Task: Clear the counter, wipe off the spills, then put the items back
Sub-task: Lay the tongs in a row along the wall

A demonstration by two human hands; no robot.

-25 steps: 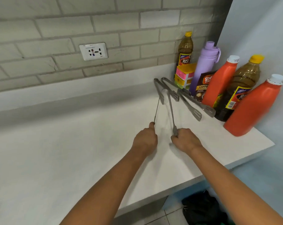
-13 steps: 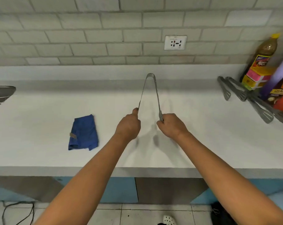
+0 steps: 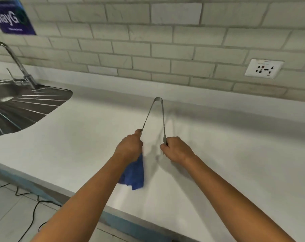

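A pair of metal tongs (image 3: 156,116) is held above the white counter (image 3: 227,154), its bend pointing away from me toward the wall. My left hand (image 3: 130,147) grips the end of the left arm and my right hand (image 3: 176,148) grips the end of the right arm, spreading them apart. A blue cloth (image 3: 135,175) lies on the counter under my left wrist, partly hidden by my forearm.
A steel sink with ribbed drainboard (image 3: 31,105) and a tap (image 3: 17,62) sit at the left. A wall socket (image 3: 263,68) is on the brick wall at right. A blue sign (image 3: 10,16) hangs upper left. Cables (image 3: 25,203) trail on the floor below.
My view and both hands with the tongs have swung left along the counter; the bottles and other tongs have left the frame, the sink has come in, and the blue cloth now lies under my left wrist.
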